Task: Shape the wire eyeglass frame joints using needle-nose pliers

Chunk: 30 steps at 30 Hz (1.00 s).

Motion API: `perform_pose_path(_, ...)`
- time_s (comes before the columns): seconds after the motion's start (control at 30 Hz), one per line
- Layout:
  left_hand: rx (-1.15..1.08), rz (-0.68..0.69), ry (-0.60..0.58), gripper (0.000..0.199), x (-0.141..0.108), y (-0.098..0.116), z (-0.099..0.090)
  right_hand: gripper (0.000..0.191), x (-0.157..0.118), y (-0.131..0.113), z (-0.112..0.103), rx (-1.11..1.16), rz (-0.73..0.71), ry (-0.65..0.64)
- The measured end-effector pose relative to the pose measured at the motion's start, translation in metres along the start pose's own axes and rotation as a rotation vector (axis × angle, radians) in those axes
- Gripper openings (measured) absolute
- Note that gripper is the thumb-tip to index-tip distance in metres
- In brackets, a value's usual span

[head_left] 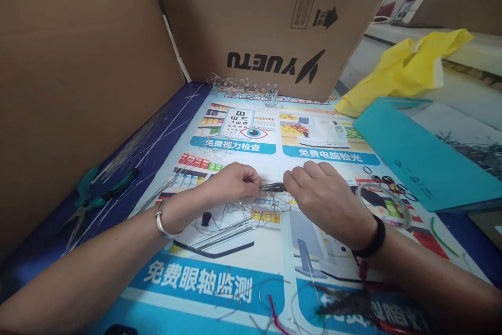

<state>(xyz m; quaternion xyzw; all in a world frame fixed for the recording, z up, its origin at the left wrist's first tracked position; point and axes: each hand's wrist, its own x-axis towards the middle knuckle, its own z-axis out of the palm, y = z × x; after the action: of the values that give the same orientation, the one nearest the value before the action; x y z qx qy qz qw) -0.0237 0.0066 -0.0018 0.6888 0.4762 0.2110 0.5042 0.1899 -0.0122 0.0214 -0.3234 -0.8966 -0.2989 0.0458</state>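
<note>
Pliers (275,187) in right hand (319,196): one; teal-handled pliers (83,201): one.

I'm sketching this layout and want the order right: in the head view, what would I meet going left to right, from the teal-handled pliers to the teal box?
Teal-handled pliers, silver bracelet, left hand, dark pliers, right hand, teal box.

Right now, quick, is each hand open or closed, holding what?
Left hand: closed in a pinch; held item too small to tell.
Right hand: closed, holding needle-nose pliers.
</note>
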Motion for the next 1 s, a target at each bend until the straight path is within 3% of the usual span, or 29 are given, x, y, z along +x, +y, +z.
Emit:
perform_pose_path(0.4, 0.042, -0.005, 0.067, 0.008, 0.001, -0.006, 0.002, 0.013, 0.000, -0.005, 0.003, -0.050, 0.020, -0.006)
perform_pose_path(1.0, 0.054, 0.009, 0.058, 0.006, 0.000, -0.001, 0.001, 0.015, -0.003, -0.005, 0.019, 0.053, 0.049, 0.015)
